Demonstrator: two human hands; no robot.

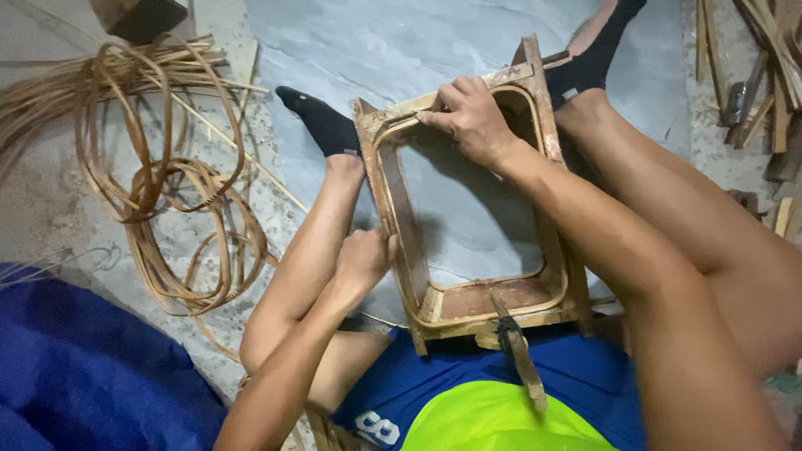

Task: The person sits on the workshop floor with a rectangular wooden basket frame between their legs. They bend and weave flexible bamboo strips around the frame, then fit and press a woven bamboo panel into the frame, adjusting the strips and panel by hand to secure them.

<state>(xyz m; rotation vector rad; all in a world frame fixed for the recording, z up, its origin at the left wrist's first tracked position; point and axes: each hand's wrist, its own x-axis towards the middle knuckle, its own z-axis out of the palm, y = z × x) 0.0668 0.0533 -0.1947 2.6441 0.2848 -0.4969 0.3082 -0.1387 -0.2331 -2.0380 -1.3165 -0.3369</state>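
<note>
1. On a grey stone floor (351, 42), a seated person braces a square wooden frame (468, 209) between bare legs, its near rail against the lap and its far rail up by the black-socked feet (322, 121).

2. Right hand (472, 117): clenched over the far rail of the frame, fingers curled round the top edge and pressing a pale cane strip (397, 125) that lines the inner rim.

3. Left hand (363, 255): closed in a fist against the frame's left rail, thumb side touching the wood; whether it pinches the strip there cannot be told.

4. A thin tool with a dark handle (514, 342) lies across the near rail, pointing toward the blue shorts and bright yellow-green shirt.

5. Loose coils of split cane (167, 175) lie on the floor well off to the left, beside a blue cloth (75, 367); wooden offcuts (769, 75) are heaped at the far right.

6. Judged from its build, the frame looks stiff and light enough to turn on the lap, best gripped at the solid rails or corner posts rather than by the lining.

7. By contrast, the cane strip appears springy and thin, likely to slip or crack if bent sharply, so holding it flat against the wood seems safest.
</note>
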